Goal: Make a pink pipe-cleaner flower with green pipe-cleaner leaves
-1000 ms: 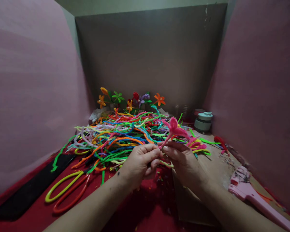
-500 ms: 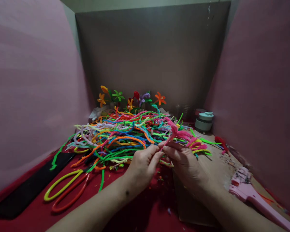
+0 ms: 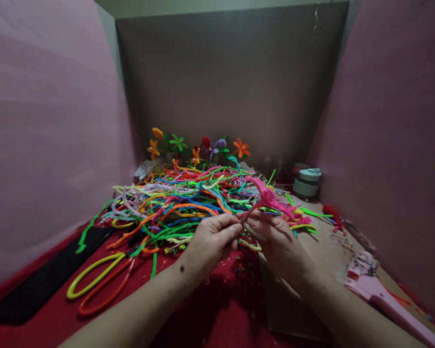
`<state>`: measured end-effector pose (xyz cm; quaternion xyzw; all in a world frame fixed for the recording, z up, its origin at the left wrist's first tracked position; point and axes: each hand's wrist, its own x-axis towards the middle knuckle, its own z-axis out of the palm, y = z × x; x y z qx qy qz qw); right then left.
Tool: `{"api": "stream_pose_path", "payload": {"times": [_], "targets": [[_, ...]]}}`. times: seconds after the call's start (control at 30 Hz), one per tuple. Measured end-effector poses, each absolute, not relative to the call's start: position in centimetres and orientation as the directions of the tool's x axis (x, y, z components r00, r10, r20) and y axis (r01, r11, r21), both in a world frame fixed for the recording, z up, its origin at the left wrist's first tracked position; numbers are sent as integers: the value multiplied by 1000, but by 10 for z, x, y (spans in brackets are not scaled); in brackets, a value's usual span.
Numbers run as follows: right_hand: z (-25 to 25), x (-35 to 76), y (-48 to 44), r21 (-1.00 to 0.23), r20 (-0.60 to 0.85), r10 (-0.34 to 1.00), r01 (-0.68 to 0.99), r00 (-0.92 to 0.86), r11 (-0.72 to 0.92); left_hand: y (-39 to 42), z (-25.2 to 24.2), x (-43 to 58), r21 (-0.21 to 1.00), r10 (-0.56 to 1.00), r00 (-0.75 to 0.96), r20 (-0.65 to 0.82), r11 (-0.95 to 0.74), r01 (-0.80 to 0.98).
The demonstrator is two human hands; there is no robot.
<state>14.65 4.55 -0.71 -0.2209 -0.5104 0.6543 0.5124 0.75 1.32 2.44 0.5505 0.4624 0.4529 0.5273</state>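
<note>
Premises: a small handicraft work station, boxed in by pink side panels (image 3: 39,121) and a brown cardboard backing (image 3: 232,82). Evidence: the bench (image 3: 217,309), covered in red cloth, carries a large heap of coloured pipe cleaners (image 3: 181,203). Finished pipe-cleaner flowers (image 3: 199,147) stand along the back. Scissors (image 3: 97,285) lie at left, a pink tool (image 3: 377,290) at right, and a lidded container (image 3: 306,182) sits nearby.

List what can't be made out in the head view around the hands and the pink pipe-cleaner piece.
- Pink pipe-cleaner piece: lower end hidden between left hand and right hand; exact shape blurred.
- Pink tool: far end cut off by the frame edge.
- Scissors: blades buried under the pipe-cleaner pile.
</note>
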Motion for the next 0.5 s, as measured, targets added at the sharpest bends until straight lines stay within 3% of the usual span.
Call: {"api": "stream_pose_path", "payload": {"times": [0.23, 0.37, 0.43, 0.5], "targets": [[3, 144, 41, -828, 137, 918, -551, -372, -99, 17, 17, 0, 932, 899, 435, -49, 198, -303], [6, 144, 40, -832, 198, 868, -546, -455, -96, 18, 17, -6, 846, 795, 601, -82, 374, -379], [4, 144, 42, -826, 232, 867, -561, -440, -63, 17, 19, -5, 867, 801, 592, -92, 356, -348], [1, 144, 43, -825, 242, 884, -564, -399, -29, 15, 22, -2, 954, 869, 489, -74, 203, -218]]}}
